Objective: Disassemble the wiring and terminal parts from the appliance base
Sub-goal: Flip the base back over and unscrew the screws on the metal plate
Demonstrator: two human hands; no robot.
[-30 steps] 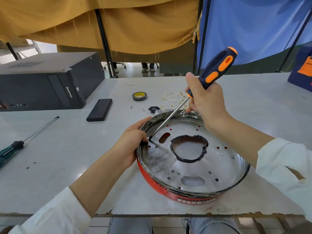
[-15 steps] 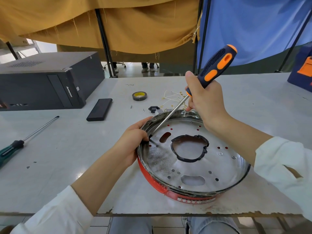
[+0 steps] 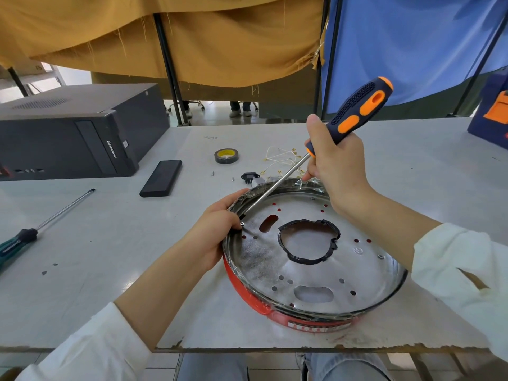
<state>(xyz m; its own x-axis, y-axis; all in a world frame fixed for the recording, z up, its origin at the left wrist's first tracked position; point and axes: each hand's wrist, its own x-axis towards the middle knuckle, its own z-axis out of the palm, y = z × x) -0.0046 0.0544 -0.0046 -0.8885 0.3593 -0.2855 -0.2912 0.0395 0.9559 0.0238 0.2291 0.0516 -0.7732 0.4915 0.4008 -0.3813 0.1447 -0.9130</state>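
The round appliance base (image 3: 316,259) sits on the desk (image 3: 110,243) near its front edge, its open metal side turned up and its red outer wall showing along the near rim; a black ring gasket (image 3: 308,243) frames the large central hole in the perforated metal plate. The left hand (image 3: 217,235) grips the base's left rim, thumb over the edge and fingers curled round the outside wall. The right hand (image 3: 338,171) is wrapped round the lower part of the handle of an orange-and-black screwdriver (image 3: 354,116), above the base's far rim. The screwdriver's long axis runs diagonally: the handle points up and to the far right, and the steel shaft slants down and to the near left across the far-left part of the rim, with its tip at the plate just beside the left fingertips, close to a small screw (image 3: 242,223) there. Beyond the base lie a black socket part (image 3: 248,177), a tangle of pale wires with terminals (image 3: 283,160) and a roll of black tape (image 3: 226,156). Further left on the desk are a black flat rectangular block (image 3: 161,178), a dark Lenovo computer case (image 3: 68,133) and a second screwdriver with a green-and-black handle (image 3: 41,225), well apart from both hands. Two loose screws (image 3: 213,174) lie near the socket part.
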